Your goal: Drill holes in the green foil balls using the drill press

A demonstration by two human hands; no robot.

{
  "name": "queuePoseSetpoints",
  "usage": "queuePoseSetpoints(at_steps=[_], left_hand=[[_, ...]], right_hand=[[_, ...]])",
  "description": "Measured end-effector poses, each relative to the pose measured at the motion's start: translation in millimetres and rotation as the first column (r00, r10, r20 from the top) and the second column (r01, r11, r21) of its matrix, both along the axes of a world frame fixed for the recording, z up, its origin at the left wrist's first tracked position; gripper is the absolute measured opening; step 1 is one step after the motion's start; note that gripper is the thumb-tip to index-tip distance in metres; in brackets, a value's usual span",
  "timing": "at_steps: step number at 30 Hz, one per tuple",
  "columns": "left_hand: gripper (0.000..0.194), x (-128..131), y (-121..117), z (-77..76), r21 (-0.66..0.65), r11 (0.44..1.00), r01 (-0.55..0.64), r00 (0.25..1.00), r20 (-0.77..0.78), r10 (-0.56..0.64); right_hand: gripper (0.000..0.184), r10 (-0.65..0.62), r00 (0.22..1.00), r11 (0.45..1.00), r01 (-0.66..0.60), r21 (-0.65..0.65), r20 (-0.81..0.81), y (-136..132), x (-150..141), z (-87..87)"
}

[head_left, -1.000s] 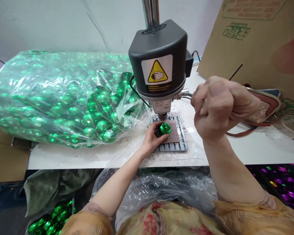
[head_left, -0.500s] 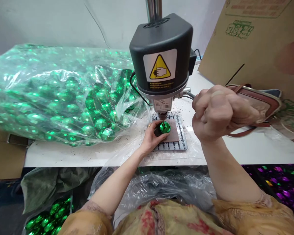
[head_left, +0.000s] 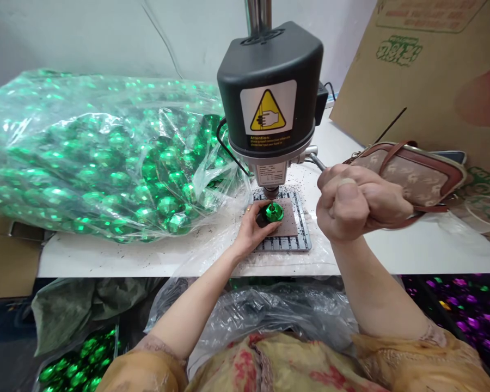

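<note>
A black drill press (head_left: 269,92) with a yellow hand-warning label stands in the middle of the table. Under its chuck, my left hand (head_left: 253,224) grips a shiny green faceted ball (head_left: 275,212) between thumb and fingers. The ball rests on a brown board (head_left: 288,224) over the slotted metal base (head_left: 304,239). The drill bit meets the ball's top; how deep it goes I cannot tell. My right hand (head_left: 353,201) is a fist wrapped round the press's feed lever (head_left: 317,161), whose end is hidden in the fingers.
At left lies a large clear plastic bag (head_left: 106,163) of green balls. Behind my right hand are a patterned handbag (head_left: 416,171) and a cardboard box (head_left: 428,76). Below the table edge are green balls (head_left: 79,365) and purple balls (head_left: 479,321). Dark shavings dot the white tabletop (head_left: 147,258).
My right hand, on the lever, has come down and slightly left. My left hand keeps the green ball in the same spot under the drill.
</note>
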State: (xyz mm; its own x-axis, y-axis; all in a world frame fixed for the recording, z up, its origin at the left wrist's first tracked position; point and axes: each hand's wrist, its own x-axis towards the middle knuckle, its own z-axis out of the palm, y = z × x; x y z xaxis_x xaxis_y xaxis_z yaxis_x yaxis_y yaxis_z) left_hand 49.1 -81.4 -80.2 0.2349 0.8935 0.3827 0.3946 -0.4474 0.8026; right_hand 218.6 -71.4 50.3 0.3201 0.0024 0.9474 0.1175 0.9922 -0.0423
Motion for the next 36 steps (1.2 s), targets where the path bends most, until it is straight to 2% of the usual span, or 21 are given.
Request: queuePoseSetpoints(at_steps=[6,8,10,13,16,18,22,26,28,30,32,34,35,36], left_hand=[[0.053,0.4,-0.1,1.5,-0.039,0.999,0.002,1.000,0.005,-0.002],[0.052,0.4,-0.2,2.0,-0.045,0.999,0.000,1.000,0.001,0.000],[0.052,0.5,-0.4,2.4,-0.052,0.999,0.001,1.000,0.009,-0.001],[0.053,0.9,-1.3,2.9,-0.068,0.998,-0.001,1.000,0.023,0.003],[0.054,2.4,-2.6,3.6,-0.085,0.996,-0.008,0.999,0.040,0.011],[0.054,3.9,-3.4,4.5,-0.090,0.996,-0.015,0.998,0.053,0.020],[0.050,4.7,-7.5,9.4,-0.051,0.997,-0.050,0.994,0.099,0.054],[0.042,-4.6,-31.4,16.5,0.144,0.985,-0.096,0.995,0.051,0.089],[0.044,-12.7,-55.6,16.2,0.254,0.967,-0.019,0.999,-0.035,0.029],[0.044,-21.0,-85.2,11.3,0.336,0.929,0.155,0.975,-0.202,-0.090],[0.038,-27.8,-114.0,2.7,0.379,0.847,0.373,0.879,-0.437,-0.192],[0.035,-33.1,-134.8,-6.0,0.325,0.779,0.537,0.744,-0.617,-0.255],[0.037,-35.4,-140.1,-8.9,0.277,0.771,0.573,0.699,-0.656,-0.284],[0.042,-37.7,-141.0,-10.0,0.243,0.780,0.576,0.689,-0.657,-0.304]], right_hand=[[0.044,0.017,0.999,1.000,-0.018,0.010,0.035,0.5,3.8,-13.3],[0.045,0.029,0.999,1.000,-0.029,-0.008,0.041,-3.2,2.5,-12.5],[0.048,0.024,1.000,0.996,-0.026,-0.088,-0.014,-7.7,-0.8,-1.9],[0.051,-0.021,0.987,0.957,-0.025,-0.287,-0.158,-9.8,-6.9,31.2],[0.045,0.062,0.979,0.926,-0.129,-0.356,-0.194,-2.1,-8.6,66.2],[0.043,0.119,0.973,0.895,-0.192,-0.403,-0.199,5.1,-7.1,81.3],[0.046,0.158,0.963,0.821,-0.250,-0.513,-0.217,12.6,-3.7,90.9],[0.045,0.167,0.965,0.832,-0.249,-0.496,-0.204,12.9,-5.1,89.6],[0.046,0.178,0.960,0.841,-0.263,-0.472,-0.218,13.5,-6.6,89.0],[0.046,0.194,0.952,0.852,-0.283,-0.441,-0.237,14.4,-7.4,88.8],[0.046,0.191,0.953,0.863,-0.277,-0.422,-0.234,14.9,-7.3,88.4],[0.044,0.161,0.961,0.868,-0.247,-0.432,-0.224,14.9,-6.5,87.7],[0.044,0.143,0.965,0.868,-0.230,-0.441,-0.222,15.0,-6.0,87.3],[0.043,0.128,0.967,0.869,-0.216,-0.444,-0.219,15.2,-5.6,86.8]])
